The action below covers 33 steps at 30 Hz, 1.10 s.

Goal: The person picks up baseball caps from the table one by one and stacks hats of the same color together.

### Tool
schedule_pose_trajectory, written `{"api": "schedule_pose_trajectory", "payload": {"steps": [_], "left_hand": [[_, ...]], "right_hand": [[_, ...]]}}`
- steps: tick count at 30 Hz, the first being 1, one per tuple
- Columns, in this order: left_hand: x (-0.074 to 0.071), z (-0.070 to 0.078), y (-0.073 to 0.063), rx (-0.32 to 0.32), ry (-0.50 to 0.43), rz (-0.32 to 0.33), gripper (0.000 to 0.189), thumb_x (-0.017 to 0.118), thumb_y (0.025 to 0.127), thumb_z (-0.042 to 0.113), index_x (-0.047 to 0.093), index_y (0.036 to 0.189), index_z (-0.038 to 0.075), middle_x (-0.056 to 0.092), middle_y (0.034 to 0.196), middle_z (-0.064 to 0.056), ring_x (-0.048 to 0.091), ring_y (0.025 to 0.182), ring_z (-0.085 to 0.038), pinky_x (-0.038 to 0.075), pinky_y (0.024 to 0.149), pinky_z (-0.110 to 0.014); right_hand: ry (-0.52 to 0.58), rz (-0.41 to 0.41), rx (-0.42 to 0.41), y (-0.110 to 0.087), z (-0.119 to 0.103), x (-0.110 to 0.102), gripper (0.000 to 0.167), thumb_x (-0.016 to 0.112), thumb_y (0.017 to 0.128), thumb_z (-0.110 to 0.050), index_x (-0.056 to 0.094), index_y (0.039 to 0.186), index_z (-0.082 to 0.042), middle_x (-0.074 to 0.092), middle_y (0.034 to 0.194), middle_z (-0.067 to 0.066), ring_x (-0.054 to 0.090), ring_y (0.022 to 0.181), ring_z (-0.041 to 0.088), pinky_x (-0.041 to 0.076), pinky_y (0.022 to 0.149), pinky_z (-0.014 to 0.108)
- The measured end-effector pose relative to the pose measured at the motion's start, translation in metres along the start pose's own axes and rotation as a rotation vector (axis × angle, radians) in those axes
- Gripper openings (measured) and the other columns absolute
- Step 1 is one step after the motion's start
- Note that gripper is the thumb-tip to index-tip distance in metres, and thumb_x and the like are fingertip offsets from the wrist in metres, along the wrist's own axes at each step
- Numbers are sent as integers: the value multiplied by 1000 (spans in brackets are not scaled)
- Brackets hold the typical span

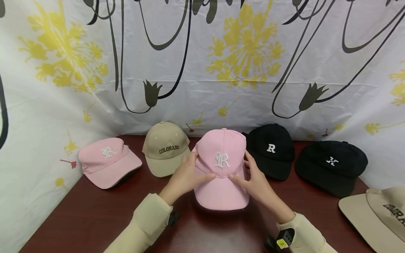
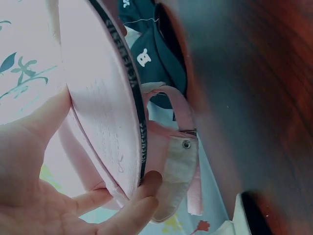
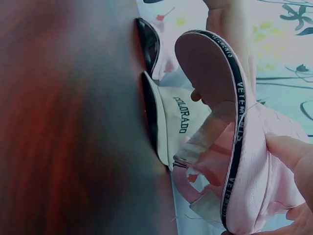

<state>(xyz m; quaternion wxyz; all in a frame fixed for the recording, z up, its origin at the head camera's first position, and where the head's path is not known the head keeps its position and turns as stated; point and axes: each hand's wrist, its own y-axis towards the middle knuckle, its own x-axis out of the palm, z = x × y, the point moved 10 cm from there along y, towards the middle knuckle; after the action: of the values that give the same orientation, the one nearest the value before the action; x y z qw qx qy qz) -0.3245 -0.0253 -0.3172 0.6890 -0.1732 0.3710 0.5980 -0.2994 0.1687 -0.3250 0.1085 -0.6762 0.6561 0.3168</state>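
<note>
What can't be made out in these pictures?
Head view: rightmost beige cap, cut off by the right edge, lettering incomplete.
Head view: back of the held pink cap, hidden by its front.
Right wrist view: right hand, partly outside the right edge.
Right wrist view: table, grain blurred.

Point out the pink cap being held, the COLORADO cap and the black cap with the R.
Pink cap [image 1: 222,160], head view: white emblem on its front.
COLORADO cap [image 1: 168,149], head view: lettering on its front.
Black cap [image 1: 271,148], head view: its white R.

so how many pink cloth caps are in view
2: a pink cloth cap with white lettering in the left hand and right hand; another pink cap at left on the dark red table
</note>
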Motion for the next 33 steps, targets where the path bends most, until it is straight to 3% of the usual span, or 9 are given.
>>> {"api": "schedule_pose_trajectory", "payload": {"steps": [5, 11, 16, 22, 29, 33], "left_hand": [[0, 3, -16, -3, 12, -21, 86, 73, 67, 55, 38, 130, 9, 43, 117, -18, 52, 98, -27, 45, 81, -42], [3, 5, -35, -31, 41, -45, 93, 71, 65, 61, 35, 134, 11, 44, 117, -16, 55, 94, -27, 46, 76, -42], [7, 6, -51, -39, 58, -59, 98, 71, 62, 65, 34, 133, 8, 45, 115, -19, 57, 88, -28, 47, 71, -43], [14, 8, -69, -17, 77, -69, 98, 70, 61, 65, 36, 129, 4, 47, 108, -20, 57, 78, -25, 47, 65, -41], [18, 12, -82, 14, 99, -64, 92, 69, 61, 67, 36, 122, 5, 47, 100, -17, 55, 70, -24, 45, 60, -39], [22, 10, -83, 9, 83, -76, 90, 70, 61, 65, 36, 120, 5, 46, 99, -16, 54, 67, -22, 43, 57, -37]], "right_hand": [[7, -15, 36, -16, 3, 1, 90, 71, 80, -33, 12, 147, -18, 43, 132, 21, 47, 116, 32, 42, 87, 49], [37, -26, 46, -33, 2, 1, 89, 73, 78, -32, 16, 145, -20, 44, 131, 21, 49, 116, 30, 44, 86, 46], [65, -34, 90, -49, 6, 4, 89, 75, 77, -28, 19, 144, -15, 44, 131, 22, 50, 113, 31, 47, 83, 42], [75, -57, 146, -67, 11, 9, 89, 76, 75, -28, 21, 142, -12, 41, 132, 25, 49, 114, 35, 48, 80, 42], [83, -77, 152, -79, 11, 11, 87, 77, 74, -27, 24, 142, -10, 40, 132, 25, 50, 112, 34, 49, 78, 41], [28, -75, 144, -80, 11, 11, 88, 77, 73, -30, 25, 141, -8, 40, 131, 24, 49, 111, 37, 49, 79, 43]]}}
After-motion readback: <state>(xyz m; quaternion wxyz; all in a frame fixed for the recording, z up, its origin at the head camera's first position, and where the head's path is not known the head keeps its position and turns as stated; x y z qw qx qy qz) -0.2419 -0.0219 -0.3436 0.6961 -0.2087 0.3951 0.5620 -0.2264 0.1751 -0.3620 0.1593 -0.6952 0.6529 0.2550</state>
